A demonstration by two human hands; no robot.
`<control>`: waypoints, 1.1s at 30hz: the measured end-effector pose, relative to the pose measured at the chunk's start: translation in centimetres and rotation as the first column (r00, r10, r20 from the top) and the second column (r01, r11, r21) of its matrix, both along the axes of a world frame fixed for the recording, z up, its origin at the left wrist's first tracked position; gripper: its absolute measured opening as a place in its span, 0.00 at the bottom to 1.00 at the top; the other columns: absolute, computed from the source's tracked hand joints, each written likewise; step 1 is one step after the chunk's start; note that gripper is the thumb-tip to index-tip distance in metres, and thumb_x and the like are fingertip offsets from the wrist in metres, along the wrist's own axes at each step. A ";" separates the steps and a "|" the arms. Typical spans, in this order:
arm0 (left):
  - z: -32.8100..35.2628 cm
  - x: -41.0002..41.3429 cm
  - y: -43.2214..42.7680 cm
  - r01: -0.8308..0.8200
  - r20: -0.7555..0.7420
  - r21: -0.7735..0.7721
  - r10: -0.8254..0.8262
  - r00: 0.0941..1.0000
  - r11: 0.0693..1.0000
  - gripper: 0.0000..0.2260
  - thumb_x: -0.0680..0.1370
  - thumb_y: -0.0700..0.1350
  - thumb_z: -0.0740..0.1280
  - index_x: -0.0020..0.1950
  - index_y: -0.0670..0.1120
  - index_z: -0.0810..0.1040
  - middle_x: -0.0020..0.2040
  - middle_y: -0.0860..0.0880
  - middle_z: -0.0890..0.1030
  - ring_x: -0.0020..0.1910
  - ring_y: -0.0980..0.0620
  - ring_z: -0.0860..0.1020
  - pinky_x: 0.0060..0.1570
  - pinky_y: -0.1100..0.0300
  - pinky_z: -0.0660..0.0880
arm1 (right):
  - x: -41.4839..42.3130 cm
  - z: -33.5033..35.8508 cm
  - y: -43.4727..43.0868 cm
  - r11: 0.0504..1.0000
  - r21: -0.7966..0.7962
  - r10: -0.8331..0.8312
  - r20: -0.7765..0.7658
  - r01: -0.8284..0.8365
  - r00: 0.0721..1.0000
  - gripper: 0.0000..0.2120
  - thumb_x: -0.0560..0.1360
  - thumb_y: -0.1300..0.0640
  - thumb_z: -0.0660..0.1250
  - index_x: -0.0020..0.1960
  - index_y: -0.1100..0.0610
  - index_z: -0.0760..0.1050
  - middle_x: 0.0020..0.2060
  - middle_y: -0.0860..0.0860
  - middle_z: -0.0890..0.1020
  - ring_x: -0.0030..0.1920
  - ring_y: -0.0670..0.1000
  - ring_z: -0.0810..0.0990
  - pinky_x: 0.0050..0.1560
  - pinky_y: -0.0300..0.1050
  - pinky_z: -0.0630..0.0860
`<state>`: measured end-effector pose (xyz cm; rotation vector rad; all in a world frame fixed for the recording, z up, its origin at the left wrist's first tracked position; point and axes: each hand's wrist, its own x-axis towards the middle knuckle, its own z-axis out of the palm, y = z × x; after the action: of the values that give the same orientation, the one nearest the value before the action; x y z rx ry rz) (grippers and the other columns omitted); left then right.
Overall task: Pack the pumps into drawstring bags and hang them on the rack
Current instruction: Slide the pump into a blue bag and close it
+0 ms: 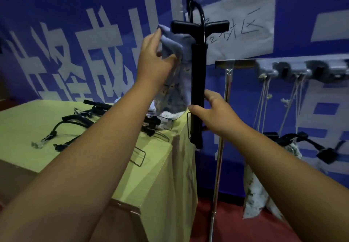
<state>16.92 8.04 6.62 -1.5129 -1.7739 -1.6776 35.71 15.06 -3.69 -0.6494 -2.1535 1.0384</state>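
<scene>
Holding pump point(197, 71) upright just past table point(28, 120) corner: R hand point(213, 115) grips it low, L hand point(154, 60) pinches bag point(175, 83) beside the handle point(200, 26). Best bet: open bag mouth wide w/ L, feed foot point(196, 143) in first, hose point(202, 14) tucked.

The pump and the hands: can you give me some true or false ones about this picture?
The right hand holds the black pump upright. True.
The left hand is empty. False: it grips the drawstring bag.
More pumps lie on the yellow table. True.
Nothing hangs on the rack. False: a packed bag hangs there by its cords.
</scene>
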 end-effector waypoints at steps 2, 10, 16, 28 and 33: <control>1.2 1.9 -1.3 0.095 0.166 0.039 -0.100 0.981 0.995 0.33 0.78 0.48 0.72 0.82 0.51 0.68 0.71 0.58 0.70 0.68 0.52 0.77 0.66 0.52 0.79 | 1.1 0.3 -0.1 1.000 -0.005 0.028 -0.032 -0.028 0.999 0.30 0.68 0.28 0.71 0.69 0.34 0.75 0.82 0.45 0.63 0.78 0.57 0.73 0.69 0.65 0.79; 0.3 7.8 -3.3 0.439 0.586 0.157 -0.442 0.680 0.885 0.29 0.82 0.49 0.70 0.82 0.52 0.67 0.66 0.49 0.84 0.51 0.48 0.87 0.46 0.54 0.82 | 5.9 1.3 -2.8 0.985 -0.153 0.055 -0.159 -0.079 0.986 0.16 0.83 0.48 0.73 0.69 0.39 0.77 0.56 0.41 0.87 0.52 0.47 0.89 0.51 0.56 0.89; -10.8 9.4 -5.4 0.474 0.709 -0.214 -0.197 0.677 0.854 0.30 0.74 0.65 0.73 0.70 0.48 0.80 0.59 0.46 0.87 0.59 0.43 0.86 0.61 0.45 0.82 | 8.5 -2.1 -5.1 0.966 -0.254 0.007 -0.171 -0.051 0.985 0.14 0.84 0.50 0.72 0.67 0.39 0.77 0.51 0.45 0.88 0.44 0.49 0.90 0.43 0.55 0.88; -32.4 12.0 -10.1 0.501 0.620 -0.489 -0.119 0.776 0.714 0.54 0.61 0.45 0.80 0.80 0.61 0.54 0.74 0.50 0.75 0.66 0.47 0.81 0.65 0.38 0.79 | 10.3 -14.1 -7.7 0.904 -0.414 -0.120 -0.004 0.107 0.993 0.12 0.82 0.50 0.72 0.65 0.44 0.78 0.53 0.50 0.88 0.47 0.54 0.90 0.44 0.59 0.88; -36.5 12.5 -11.5 0.527 0.489 -0.538 -0.265 0.831 0.658 0.59 0.70 0.34 0.75 0.82 0.73 0.43 0.82 0.54 0.67 0.72 0.39 0.77 0.64 0.32 0.78 | 10.0 -18.6 -7.7 0.898 -0.421 -0.109 0.065 0.126 0.992 0.16 0.77 0.43 0.74 0.63 0.41 0.79 0.52 0.45 0.89 0.50 0.49 0.90 0.54 0.57 0.87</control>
<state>29.41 -3.50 -29.85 -2.1319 -2.5932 -1.6991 45.74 7.35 -22.31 -0.9957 -1.9016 1.4539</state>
